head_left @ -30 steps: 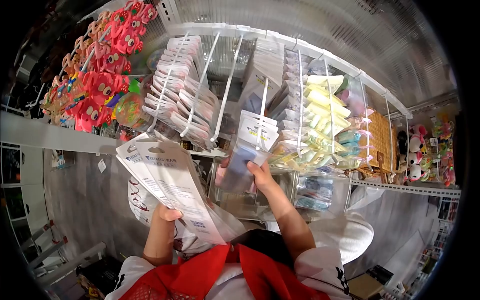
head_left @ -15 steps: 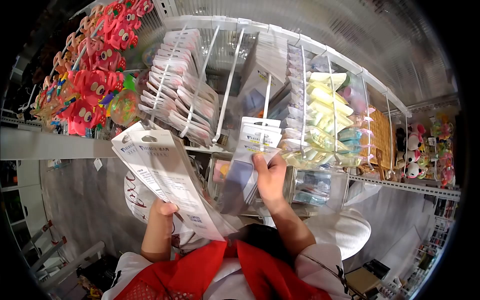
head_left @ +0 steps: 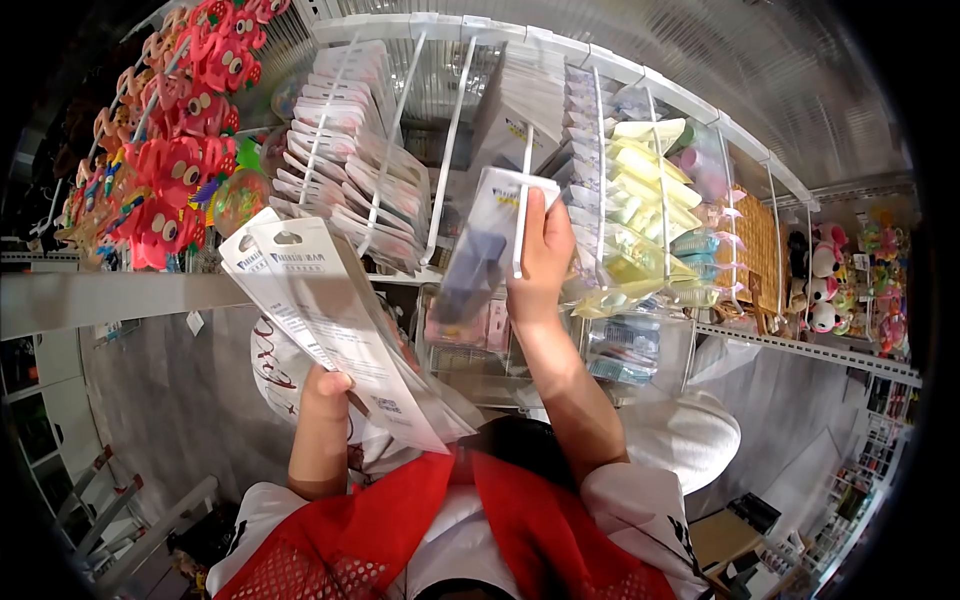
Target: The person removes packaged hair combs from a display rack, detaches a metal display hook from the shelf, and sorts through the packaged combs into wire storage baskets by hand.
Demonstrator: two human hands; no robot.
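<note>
My left hand (head_left: pixel 326 388) is closed on the lower edge of a fanned stack of white carded packs (head_left: pixel 335 320) with hang holes and printed backs. My right hand (head_left: pixel 542 255) is closed, thumb and fingers, round the edge of clear-fronted packs (head_left: pixel 482 245) with something blue-grey inside. These packs are at a white display hook (head_left: pixel 521 232), whose tip shows beside my fingers. Further back on that hook hang more white packs (head_left: pixel 515 110). Whether the held packs' holes are all on the hook, I cannot tell.
Pink-white packs (head_left: pixel 345 150) hang to the left, yellow pouches (head_left: pixel 650 190) to the right. Pink character toys (head_left: pixel 180 175) hang far left. Beneath the hooks stand clear bins (head_left: pixel 625 350) of packaged goods. A wicker item (head_left: pixel 757 250) hangs at the right.
My right hand has moved up and away from me along the hook, taking the blue-grey packs with it. My left hand keeps its stack in nearly the same place.
</note>
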